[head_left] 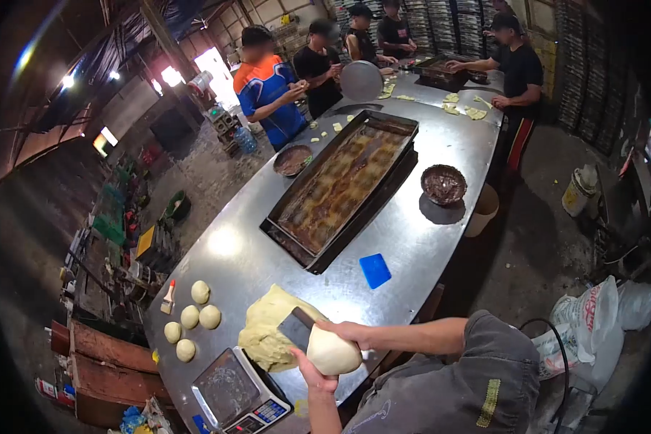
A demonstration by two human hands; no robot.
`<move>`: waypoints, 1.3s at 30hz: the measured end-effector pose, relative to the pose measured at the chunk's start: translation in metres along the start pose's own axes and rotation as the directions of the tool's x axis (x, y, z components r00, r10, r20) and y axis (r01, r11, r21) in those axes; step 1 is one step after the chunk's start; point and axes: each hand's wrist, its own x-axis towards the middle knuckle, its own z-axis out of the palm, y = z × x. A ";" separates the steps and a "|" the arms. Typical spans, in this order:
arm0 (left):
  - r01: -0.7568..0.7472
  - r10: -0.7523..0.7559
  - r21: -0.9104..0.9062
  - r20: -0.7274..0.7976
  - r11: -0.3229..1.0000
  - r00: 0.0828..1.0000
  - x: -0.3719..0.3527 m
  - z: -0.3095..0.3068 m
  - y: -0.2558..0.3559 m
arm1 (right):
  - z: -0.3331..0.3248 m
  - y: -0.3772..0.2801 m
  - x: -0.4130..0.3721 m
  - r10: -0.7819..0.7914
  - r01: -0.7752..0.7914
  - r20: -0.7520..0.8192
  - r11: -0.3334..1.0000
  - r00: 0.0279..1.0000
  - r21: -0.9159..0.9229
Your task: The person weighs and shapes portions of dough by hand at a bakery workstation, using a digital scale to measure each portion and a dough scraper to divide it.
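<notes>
My left hand [315, 373] cups a smooth, pale piece of dough [334, 353] from below and the side. On top of that piece rests my right hand [346, 332], its fingers closed round a metal dough scraper [295, 330]. The scraper's blade points left, over a large, uneven mass of yellowish dough [267, 318] on the metal table [220, 253]. Just beside my left hand stands a digital scale [228, 387] with a flour-smeared plate. Several round dough balls [189, 317] lie left of the dough mass, beside a brush [168, 297] with a red-tipped handle.
A long, greasy baking tray [343, 188] occupies the middle of the table. Around it are a blue plastic scraper [375, 270], a dark-coated bowl [443, 185] and another bowl [292, 160]. Several people work at the far end near dough pieces [475, 113]. White sacks [584, 324] stand right.
</notes>
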 end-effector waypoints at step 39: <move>-0.316 0.327 0.086 -0.232 0.945 0.916 -0.092 -0.179 0.061 | 0.157 0.052 0.095 -0.250 0.190 -0.081 0.878 0.965 -0.439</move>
